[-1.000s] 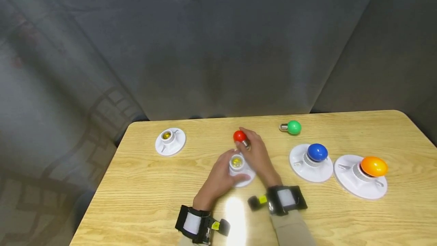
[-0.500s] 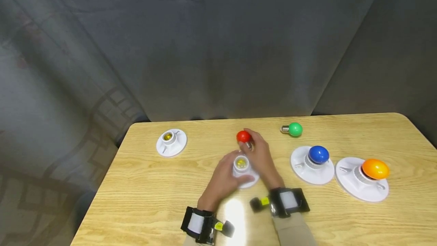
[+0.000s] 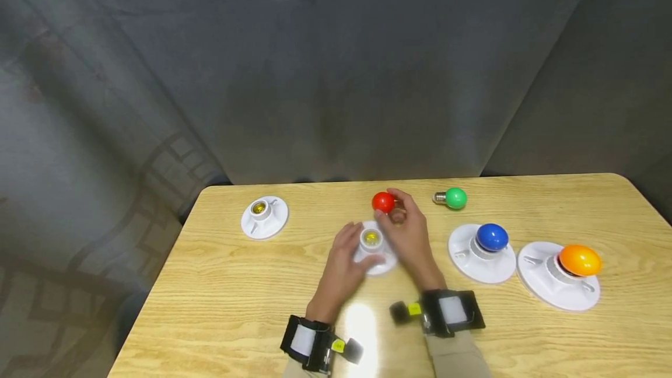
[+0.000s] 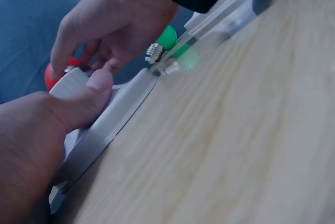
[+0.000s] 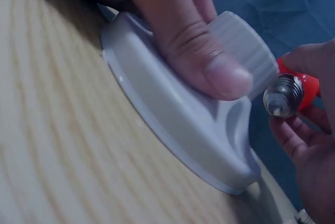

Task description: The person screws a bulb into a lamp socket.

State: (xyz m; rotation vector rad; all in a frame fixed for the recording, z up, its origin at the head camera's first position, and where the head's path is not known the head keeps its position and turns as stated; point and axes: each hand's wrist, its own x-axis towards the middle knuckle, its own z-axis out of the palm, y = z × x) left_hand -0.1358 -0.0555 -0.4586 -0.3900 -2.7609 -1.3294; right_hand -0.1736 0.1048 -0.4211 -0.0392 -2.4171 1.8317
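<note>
A white round lamp holder (image 3: 389, 260) with a brass-lined socket lies in the middle of the table. My left hand (image 3: 338, 270) holds it, fingers on the far left side and thumb across the near side; in the right wrist view that thumb (image 5: 227, 77) lies against the ribbed socket collar. Just beyond, my right hand (image 3: 412, 238) grips a red bulb (image 3: 383, 202) between thumb and fingers. The bulb is apart from the socket opening. Its silver screw base (image 5: 283, 96) faces the camera in the right wrist view.
A green bulb (image 3: 455, 198) lies on its side at the back right. Two holders to the right carry a blue bulb (image 3: 492, 237) and an orange bulb (image 3: 580, 260). Another holder (image 3: 273, 225) with a bare socket sits at the back left. A dark curtain (image 3: 336, 74) hangs behind the table.
The red bulb and my right hand have shifted right and slightly away from me, and the bulb's base has turned. The holder and my left hand have slid a little away from me.
</note>
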